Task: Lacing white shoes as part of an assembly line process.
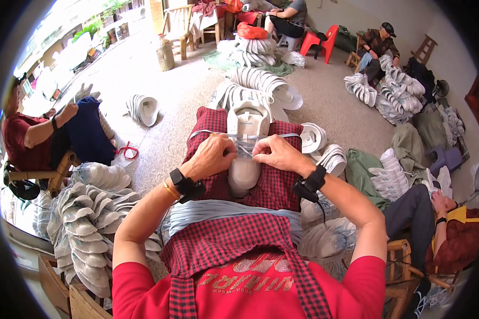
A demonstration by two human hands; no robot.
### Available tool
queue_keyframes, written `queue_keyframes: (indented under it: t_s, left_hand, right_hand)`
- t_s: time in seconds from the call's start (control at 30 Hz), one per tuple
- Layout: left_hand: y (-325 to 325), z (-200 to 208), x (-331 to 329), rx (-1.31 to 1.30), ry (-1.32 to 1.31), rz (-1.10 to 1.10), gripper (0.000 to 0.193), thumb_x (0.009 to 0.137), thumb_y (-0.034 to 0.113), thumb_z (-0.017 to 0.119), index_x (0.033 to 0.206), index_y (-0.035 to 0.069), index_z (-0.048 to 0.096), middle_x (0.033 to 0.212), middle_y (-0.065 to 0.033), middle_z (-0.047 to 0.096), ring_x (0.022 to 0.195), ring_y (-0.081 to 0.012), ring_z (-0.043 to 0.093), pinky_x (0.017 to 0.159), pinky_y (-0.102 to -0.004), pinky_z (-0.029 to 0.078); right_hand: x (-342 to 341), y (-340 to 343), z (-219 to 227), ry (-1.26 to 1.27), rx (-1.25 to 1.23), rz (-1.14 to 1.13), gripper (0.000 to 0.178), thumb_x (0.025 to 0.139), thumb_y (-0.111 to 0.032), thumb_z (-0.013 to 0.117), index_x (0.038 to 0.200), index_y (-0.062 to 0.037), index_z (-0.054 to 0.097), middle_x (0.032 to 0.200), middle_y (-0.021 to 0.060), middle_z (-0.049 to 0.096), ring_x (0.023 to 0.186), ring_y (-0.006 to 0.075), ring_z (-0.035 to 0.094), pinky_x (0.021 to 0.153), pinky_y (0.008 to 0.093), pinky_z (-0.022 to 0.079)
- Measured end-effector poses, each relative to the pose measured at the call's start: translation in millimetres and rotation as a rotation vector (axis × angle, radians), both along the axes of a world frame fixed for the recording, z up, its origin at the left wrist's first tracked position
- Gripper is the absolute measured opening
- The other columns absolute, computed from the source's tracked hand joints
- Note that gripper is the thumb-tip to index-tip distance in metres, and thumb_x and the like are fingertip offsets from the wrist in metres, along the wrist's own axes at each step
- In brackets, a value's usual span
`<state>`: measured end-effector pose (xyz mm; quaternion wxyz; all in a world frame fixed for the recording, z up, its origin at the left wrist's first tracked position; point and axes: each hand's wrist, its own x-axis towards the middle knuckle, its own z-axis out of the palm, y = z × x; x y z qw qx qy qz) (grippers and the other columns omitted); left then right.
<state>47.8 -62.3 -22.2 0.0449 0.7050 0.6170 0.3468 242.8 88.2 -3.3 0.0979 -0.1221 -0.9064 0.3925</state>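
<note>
A white shoe upper (pixel 244 178) lies on my lap over a red-and-black checked apron (pixel 207 125). Its toe points toward me and its tongue faces away. Pale grey-blue shoelace (pixel 245 139) crosses the upper's opening and stretches out to both sides. My left hand (pixel 210 155) pinches the lace at the upper's left edge. Across from it, my right hand (pixel 283 155) is closed with thumb and forefinger on the lace at the right edge. The fingertips of both hands curl inward just above the toe, so the exact grip is partly hidden.
Nested white uppers (pixel 263 85) lie just beyond my knees. More are piled at my left (pixel 85 228) and beside my right leg (pixel 332 236). People sit at left, right and far back. A red plastic chair (pixel 324 42) stands behind; a green sack (pixel 363 175) lies right.
</note>
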Motion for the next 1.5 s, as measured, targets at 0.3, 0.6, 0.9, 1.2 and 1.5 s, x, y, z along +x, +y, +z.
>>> queue_keyframes:
  t_s: [0.3, 0.6, 0.9, 1.2, 1.5]
  left_hand:
    - [-10.0, 11.1, -3.6, 0.034, -0.052, 0.12, 0.009, 0.079, 0.008, 0.069, 0.083, 0.0, 0.07, 0.082, -0.0146, 0.065, 0.079, -0.0307, 0.063, 0.074, -0.0405, 0.05]
    - [-2.8, 16.0, -10.8, 0.251, 0.058, 0.233, 0.011, 0.078, 0.005, 0.069, 0.088, 0.001, 0.068, 0.094, -0.0123, 0.063, 0.094, -0.0311, 0.06, 0.086, -0.0398, 0.048]
    - [9.0, 17.5, -10.3, -0.048, -0.217, 0.198, 0.015, 0.085, 0.013, 0.07, 0.09, -0.001, 0.069, 0.075, -0.0113, 0.066, 0.068, -0.0196, 0.061, 0.062, -0.0334, 0.049]
    - [-6.9, 26.9, -67.1, 0.012, -0.213, 0.316, 0.012, 0.083, 0.013, 0.072, 0.084, 0.001, 0.071, 0.07, -0.008, 0.063, 0.065, -0.0118, 0.059, 0.06, -0.0314, 0.049]
    - [5.3, 31.4, -15.5, 0.224, 0.097, 0.053, 0.028, 0.074, 0.004, 0.069, 0.102, 0.005, 0.067, 0.122, -0.0173, 0.059, 0.113, -0.0368, 0.056, 0.097, -0.0443, 0.046]
  right_hand:
    - [16.0, 13.0, 15.1, 0.242, 0.327, -0.117, 0.015, 0.075, 0.003, 0.063, 0.09, -0.0006, 0.058, 0.081, 0.0128, 0.059, 0.076, 0.029, 0.063, 0.07, 0.0386, 0.052]
    - [-3.4, 7.5, 5.0, 0.359, 0.514, 0.023, 0.014, 0.075, 0.001, 0.067, 0.088, -0.0036, 0.066, 0.083, 0.0092, 0.059, 0.079, 0.0269, 0.065, 0.071, 0.0376, 0.053]
    - [-11.5, -3.7, -5.9, 0.489, 0.487, -0.169, 0.013, 0.075, 0.003, 0.064, 0.084, -0.0061, 0.067, 0.074, 0.0082, 0.055, 0.065, 0.0243, 0.06, 0.059, 0.0364, 0.047]
    - [-9.4, 6.5, -0.6, 0.228, 0.38, -0.072, 0.034, 0.077, 0.001, 0.062, 0.11, -0.0052, 0.061, 0.081, 0.0111, 0.055, 0.075, 0.0261, 0.062, 0.071, 0.0394, 0.051]
    - [-17.6, -2.8, 17.4, 0.264, 0.751, -0.042, 0.022, 0.076, -0.013, 0.076, 0.09, -0.002, 0.063, 0.102, 0.014, 0.053, 0.1, 0.0315, 0.056, 0.083, 0.0435, 0.052]
